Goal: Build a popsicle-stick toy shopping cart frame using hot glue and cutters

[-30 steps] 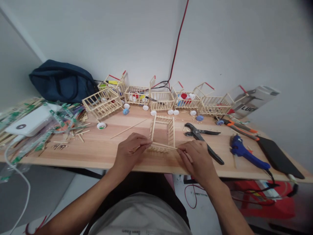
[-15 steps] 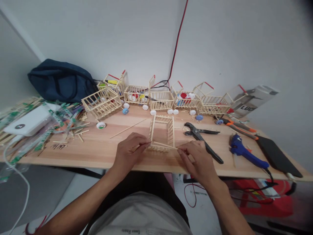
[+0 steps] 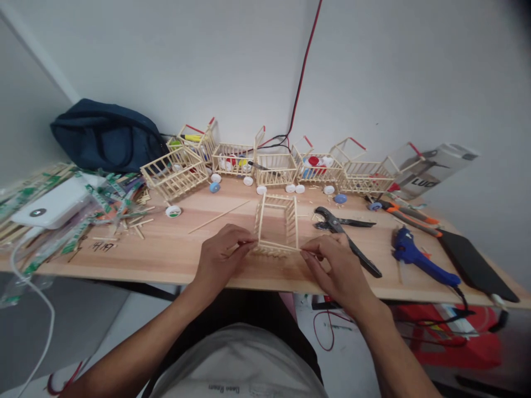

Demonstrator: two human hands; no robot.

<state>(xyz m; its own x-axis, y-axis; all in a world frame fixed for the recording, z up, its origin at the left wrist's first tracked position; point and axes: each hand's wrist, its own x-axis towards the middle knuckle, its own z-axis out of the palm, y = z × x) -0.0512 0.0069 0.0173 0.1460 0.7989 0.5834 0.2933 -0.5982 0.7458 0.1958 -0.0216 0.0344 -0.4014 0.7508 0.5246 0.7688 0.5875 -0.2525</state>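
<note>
A small open frame of wooden sticks (image 3: 297, 221), shaped like a basket, stands on the table in front of me. A thin wooden stick (image 3: 280, 246) lies along its near top edge. My left hand (image 3: 224, 254) pinches at the left end of this edge, thumb and forefinger together. At the right end, my right hand (image 3: 334, 265) pinches the tip of the stick. Whether the left fingertips grip the stick or the frame's corner is too small to tell.
Several stick-built carts (image 3: 276, 170) with bottle-cap wheels line the back. Black cutting pliers (image 3: 348, 237), a blue glue gun (image 3: 423, 262) and orange-handled pliers (image 3: 415, 218) lie to the right. A long stick (image 3: 219, 216), a white power bank (image 3: 53, 204) and a dark blue bag (image 3: 110, 138) are left.
The stick between my hands has settled closer to the frame's near edge. Both hands stay at its two ends, and the whole view has shifted slightly.
</note>
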